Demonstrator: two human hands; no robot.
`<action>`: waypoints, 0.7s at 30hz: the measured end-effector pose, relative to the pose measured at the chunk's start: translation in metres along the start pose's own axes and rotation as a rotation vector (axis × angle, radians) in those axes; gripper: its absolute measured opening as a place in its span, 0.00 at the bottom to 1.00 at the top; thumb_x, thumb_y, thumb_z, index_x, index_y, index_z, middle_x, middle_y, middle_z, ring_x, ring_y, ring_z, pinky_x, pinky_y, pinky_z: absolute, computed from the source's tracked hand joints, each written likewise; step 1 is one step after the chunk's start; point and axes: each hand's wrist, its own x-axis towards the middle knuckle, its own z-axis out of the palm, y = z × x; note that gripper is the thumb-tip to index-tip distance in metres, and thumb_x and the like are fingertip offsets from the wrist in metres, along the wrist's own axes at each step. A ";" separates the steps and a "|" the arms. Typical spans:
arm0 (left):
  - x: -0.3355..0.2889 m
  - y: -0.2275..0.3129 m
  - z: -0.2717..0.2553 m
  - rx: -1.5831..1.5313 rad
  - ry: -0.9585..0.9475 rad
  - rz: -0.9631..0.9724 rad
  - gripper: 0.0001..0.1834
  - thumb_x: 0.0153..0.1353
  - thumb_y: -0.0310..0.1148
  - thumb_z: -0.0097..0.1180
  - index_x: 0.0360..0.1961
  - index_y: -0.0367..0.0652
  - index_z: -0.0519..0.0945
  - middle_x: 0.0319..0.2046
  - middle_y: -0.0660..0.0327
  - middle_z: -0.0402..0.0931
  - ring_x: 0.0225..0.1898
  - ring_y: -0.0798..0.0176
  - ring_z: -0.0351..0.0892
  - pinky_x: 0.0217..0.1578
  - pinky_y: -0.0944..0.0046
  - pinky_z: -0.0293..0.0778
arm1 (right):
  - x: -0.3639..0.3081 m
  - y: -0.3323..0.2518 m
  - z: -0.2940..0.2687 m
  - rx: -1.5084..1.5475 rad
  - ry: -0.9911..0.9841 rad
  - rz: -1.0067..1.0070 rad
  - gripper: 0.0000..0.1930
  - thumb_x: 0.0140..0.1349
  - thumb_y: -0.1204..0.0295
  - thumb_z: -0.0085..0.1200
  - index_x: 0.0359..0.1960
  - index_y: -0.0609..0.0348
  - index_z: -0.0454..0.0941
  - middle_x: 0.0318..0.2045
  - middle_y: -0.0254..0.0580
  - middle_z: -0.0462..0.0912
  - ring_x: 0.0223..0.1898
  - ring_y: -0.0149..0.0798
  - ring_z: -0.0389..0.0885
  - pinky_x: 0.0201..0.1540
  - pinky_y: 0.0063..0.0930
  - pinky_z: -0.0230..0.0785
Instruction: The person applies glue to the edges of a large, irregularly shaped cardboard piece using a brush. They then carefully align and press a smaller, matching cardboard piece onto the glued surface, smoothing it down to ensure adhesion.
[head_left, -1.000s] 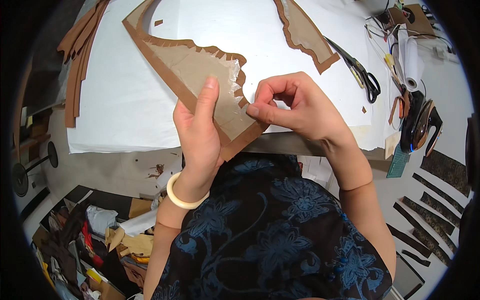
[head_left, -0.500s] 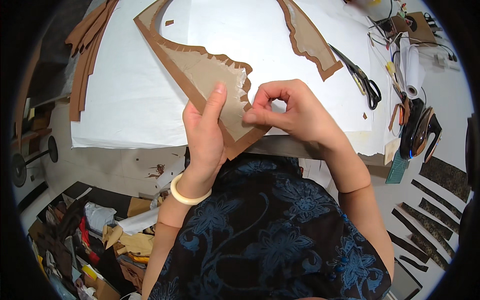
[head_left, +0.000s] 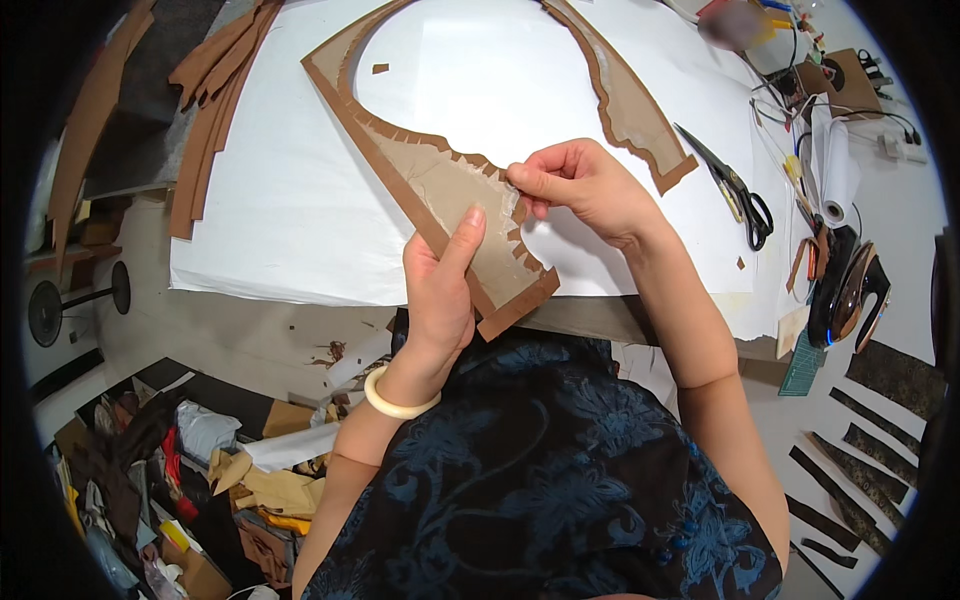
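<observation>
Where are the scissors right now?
In the head view, the black-handled scissors lie on the white sheet at the person's right, just past the right hand and beside the curved brown piece.

I see bright, even overhead light; the white sheet on the tabletop (head_left: 300, 200) glares near washout at top centre. Shadows under my hands are soft and short. The fisheye bends the edges into a black rim, and a blurred patch sits at upper right.
</observation>
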 end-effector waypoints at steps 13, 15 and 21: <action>-0.004 -0.002 0.004 -0.021 0.024 -0.033 0.14 0.71 0.32 0.52 0.52 0.33 0.77 0.43 0.59 0.81 0.41 0.71 0.80 0.43 0.68 0.77 | 0.028 -0.010 0.017 -0.056 0.012 0.075 0.17 0.63 0.60 0.64 0.25 0.62 0.82 0.19 0.33 0.79 0.21 0.24 0.72 0.27 0.17 0.65; -0.005 -0.003 0.004 0.007 -0.005 -0.042 0.14 0.71 0.33 0.52 0.52 0.33 0.77 0.44 0.59 0.81 0.41 0.70 0.80 0.43 0.68 0.76 | 0.043 -0.010 0.015 0.017 0.035 0.122 0.17 0.64 0.60 0.63 0.32 0.65 0.85 0.20 0.35 0.81 0.21 0.25 0.73 0.26 0.20 0.67; -0.005 -0.009 0.001 0.083 -0.052 -0.051 0.13 0.71 0.33 0.54 0.50 0.34 0.78 0.42 0.59 0.81 0.41 0.70 0.80 0.43 0.69 0.76 | 0.056 -0.010 0.014 -0.118 -0.125 0.076 0.16 0.63 0.61 0.64 0.31 0.66 0.86 0.22 0.34 0.82 0.21 0.25 0.74 0.24 0.22 0.66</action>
